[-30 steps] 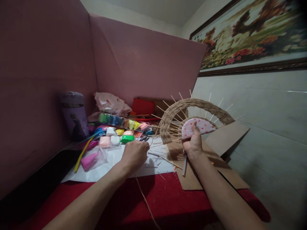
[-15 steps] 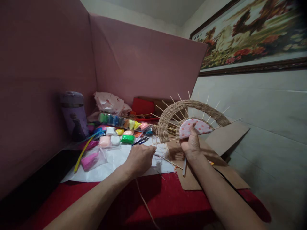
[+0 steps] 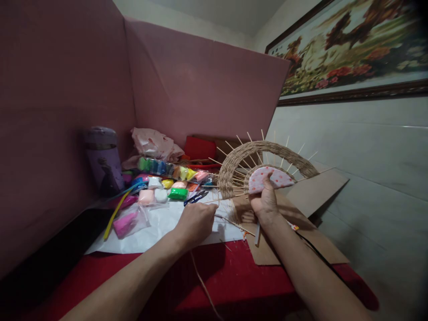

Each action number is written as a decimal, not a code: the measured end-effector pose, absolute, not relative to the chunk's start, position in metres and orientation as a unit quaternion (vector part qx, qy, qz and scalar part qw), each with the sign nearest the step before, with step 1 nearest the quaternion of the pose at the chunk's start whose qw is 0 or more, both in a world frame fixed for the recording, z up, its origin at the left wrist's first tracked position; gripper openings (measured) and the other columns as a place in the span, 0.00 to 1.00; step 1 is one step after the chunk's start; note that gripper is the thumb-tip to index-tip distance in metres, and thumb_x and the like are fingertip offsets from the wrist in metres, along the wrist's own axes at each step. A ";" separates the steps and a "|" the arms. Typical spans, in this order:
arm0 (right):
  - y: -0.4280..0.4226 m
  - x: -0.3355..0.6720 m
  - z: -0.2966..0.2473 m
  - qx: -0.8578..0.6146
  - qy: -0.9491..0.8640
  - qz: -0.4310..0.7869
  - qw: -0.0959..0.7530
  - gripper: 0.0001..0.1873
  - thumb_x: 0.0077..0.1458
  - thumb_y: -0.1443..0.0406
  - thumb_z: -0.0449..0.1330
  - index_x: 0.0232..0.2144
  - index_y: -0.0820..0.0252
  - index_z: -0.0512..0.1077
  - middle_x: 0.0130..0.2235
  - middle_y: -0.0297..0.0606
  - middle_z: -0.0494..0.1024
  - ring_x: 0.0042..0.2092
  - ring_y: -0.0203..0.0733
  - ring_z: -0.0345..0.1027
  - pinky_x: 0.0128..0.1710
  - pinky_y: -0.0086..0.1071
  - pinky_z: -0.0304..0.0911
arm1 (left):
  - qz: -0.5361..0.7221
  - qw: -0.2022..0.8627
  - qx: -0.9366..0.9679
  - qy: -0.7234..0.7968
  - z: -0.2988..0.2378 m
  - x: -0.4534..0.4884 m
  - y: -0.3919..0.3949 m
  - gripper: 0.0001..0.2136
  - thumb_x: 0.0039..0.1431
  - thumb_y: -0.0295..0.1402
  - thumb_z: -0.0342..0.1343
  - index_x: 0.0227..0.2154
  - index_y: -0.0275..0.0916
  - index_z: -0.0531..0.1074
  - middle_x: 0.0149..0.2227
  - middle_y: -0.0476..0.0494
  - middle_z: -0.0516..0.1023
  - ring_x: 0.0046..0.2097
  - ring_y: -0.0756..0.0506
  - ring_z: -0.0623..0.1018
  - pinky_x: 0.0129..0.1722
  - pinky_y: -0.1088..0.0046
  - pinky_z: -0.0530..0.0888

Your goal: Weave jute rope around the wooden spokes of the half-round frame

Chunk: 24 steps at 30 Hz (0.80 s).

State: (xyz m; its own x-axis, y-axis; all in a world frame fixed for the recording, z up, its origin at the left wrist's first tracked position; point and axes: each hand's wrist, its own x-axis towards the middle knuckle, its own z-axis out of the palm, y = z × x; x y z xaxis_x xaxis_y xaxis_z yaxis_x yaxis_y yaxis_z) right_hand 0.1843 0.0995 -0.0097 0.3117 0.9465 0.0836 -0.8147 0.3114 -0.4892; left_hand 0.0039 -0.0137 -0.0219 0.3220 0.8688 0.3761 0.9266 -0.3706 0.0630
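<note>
My right hand [image 3: 265,201] is closed round a half-round woven fan piece [image 3: 264,154] and holds it upright. The piece has a pink dotted fabric centre [image 3: 271,177], a band of brown woven cord and thin wooden sticks fanning out past the rim. My left hand [image 3: 195,222] rests closed on the white paper [image 3: 157,227], fingers pinched at a thin straw-coloured strand [image 3: 203,283] that trails toward me across the red tablecloth [image 3: 230,281]. Small blue-handled scissors [image 3: 195,197] lie just beyond my left hand.
Packets of coloured clay [image 3: 160,183] lie at the back left beside a purple bottle [image 3: 103,160]. Brown cardboard sheets [image 3: 310,196] lie under and right of the fan. Pink boards [image 3: 200,80] wall the back and left; a framed picture [image 3: 347,49] hangs on the right wall.
My left hand has slid right and toward me, uncovering the scissors. The fan piece in my right hand has shifted slightly left.
</note>
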 end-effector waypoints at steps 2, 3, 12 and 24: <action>0.100 0.185 -0.009 -0.182 -0.174 0.559 0.790 0.10 0.44 0.61 0.64 0.32 0.56 0.71 0.31 0.24 0.76 0.32 0.28 0.69 0.34 0.22 0.66 | -0.208 0.077 -0.804 -0.551 -0.019 0.003 -0.015 0.14 0.60 0.32 0.42 0.33 0.40 0.74 0.29 0.42 0.78 0.31 0.45 0.75 0.29 0.71 0.65; 0.100 0.186 -0.009 -0.185 -0.170 0.560 0.790 0.10 0.44 0.61 0.64 0.32 0.56 0.71 0.30 0.24 0.76 0.32 0.28 0.69 0.34 0.22 0.66 | -0.228 0.076 -0.803 -0.545 -0.018 0.003 -0.016 0.14 0.60 0.34 0.43 0.29 0.39 0.74 0.28 0.42 0.77 0.31 0.46 0.74 0.29 0.71 0.65; 0.092 0.183 -0.002 -0.178 -0.189 0.583 0.770 0.12 0.41 0.62 0.66 0.31 0.56 0.70 0.28 0.23 0.76 0.27 0.27 0.69 0.29 0.22 0.66 | -0.559 0.035 -0.616 -0.554 -0.003 -0.005 -0.008 0.08 0.53 0.36 0.53 0.24 0.37 0.69 0.27 0.46 0.71 0.33 0.47 0.69 0.35 0.69 0.65; 0.085 0.177 -0.001 -0.172 -0.214 0.603 0.749 0.12 0.40 0.61 0.67 0.30 0.56 0.71 0.28 0.23 0.76 0.28 0.28 0.69 0.32 0.23 0.67 | -0.606 -0.290 -0.508 -0.539 -0.006 -0.014 0.005 0.11 0.44 0.36 0.57 0.29 0.33 0.74 0.29 0.44 0.74 0.31 0.49 0.68 0.31 0.73 0.63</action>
State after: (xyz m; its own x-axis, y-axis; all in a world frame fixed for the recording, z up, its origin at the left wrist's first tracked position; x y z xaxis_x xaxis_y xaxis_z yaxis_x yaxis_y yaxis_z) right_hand 0.1767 0.0851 -0.0007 0.1812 0.9769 0.1129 -0.8294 0.2135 -0.5163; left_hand -0.0140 0.0051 -0.0056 -0.3146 0.8994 0.3034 0.1961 -0.2512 0.9479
